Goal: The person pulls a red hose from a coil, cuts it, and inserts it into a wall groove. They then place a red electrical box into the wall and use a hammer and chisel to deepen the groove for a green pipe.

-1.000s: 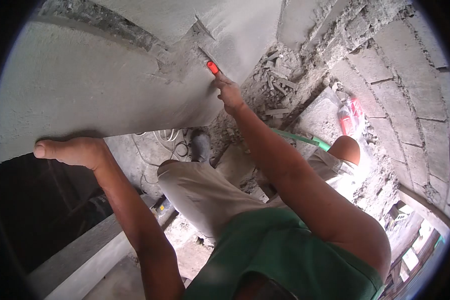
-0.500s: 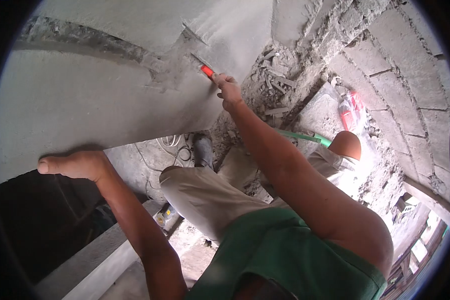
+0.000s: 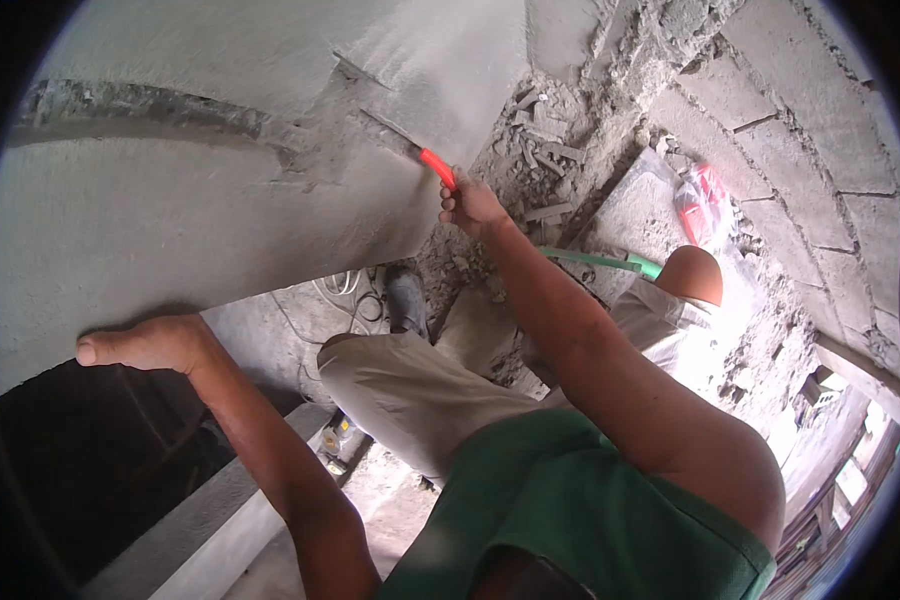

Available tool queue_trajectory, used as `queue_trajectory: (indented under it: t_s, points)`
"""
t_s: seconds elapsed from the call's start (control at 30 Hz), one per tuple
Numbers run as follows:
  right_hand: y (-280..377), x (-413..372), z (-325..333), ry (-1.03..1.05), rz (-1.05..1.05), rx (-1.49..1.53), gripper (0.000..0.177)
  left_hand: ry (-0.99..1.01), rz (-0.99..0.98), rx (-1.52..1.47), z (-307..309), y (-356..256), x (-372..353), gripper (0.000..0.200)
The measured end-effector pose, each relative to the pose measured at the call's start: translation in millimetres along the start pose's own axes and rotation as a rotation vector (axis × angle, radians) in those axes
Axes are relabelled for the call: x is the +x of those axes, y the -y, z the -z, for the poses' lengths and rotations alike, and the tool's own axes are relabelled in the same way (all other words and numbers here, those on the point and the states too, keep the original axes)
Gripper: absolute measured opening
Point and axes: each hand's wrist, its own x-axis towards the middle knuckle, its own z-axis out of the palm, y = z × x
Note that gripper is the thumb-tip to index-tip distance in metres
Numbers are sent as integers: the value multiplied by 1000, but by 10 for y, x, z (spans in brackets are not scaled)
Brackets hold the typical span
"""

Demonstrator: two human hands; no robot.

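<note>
Red-handled tool (image 3: 437,168), gripped in the right hand (image 3: 474,205), has shifted toward the right edge of the grey slab (image 3: 170,215), baring more blade (image 3: 392,130), while the left hand (image 3: 160,343) meets the lower edge, fingers hidden, grip unclear.

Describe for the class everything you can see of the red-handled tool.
The red-handled tool has a smooth, bright handle, perhaps plastic, and a thin, grey, metal-looking blade, seen nearly edge-on, so its outline is unclear. The right hand grips the handle's end. The blade slants away from it, apparently against the grey plastered surface, beside a rough patch.
</note>
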Motion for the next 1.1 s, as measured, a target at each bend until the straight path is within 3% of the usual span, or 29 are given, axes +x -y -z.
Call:
queue_trajectory:
  t_s: [0.1,0.4,0.5,0.57,0.7,0.77,0.87,1.1]
  points:
    - [-16,38,42,-116,3,42,28,4,0,-36,-5,-17,-22,106]
    - [140,258,-350,38,-84,384,28,-9,-4,7,44,25,-7,108]
    - [122,358,-435,155,-91,312,23,-3,-12,23,48,38,4,109]
    - [115,436,-473,-8,-76,217,19,-6,-9,44,50,41,5,109]
    - [71,456,-472,2,-1,122,17,7,-44,48,30,32,-9,109]
    - [102,251,-646,-245,99,-129,17,-7,-17,17,23,37,-21,108]
    - [-22,314,-801,-383,203,-164,18,-26,5,9,62,49,-13,106]
    - [-13,210,-823,-291,212,-255,25,-66,2,83,126,103,31,107]
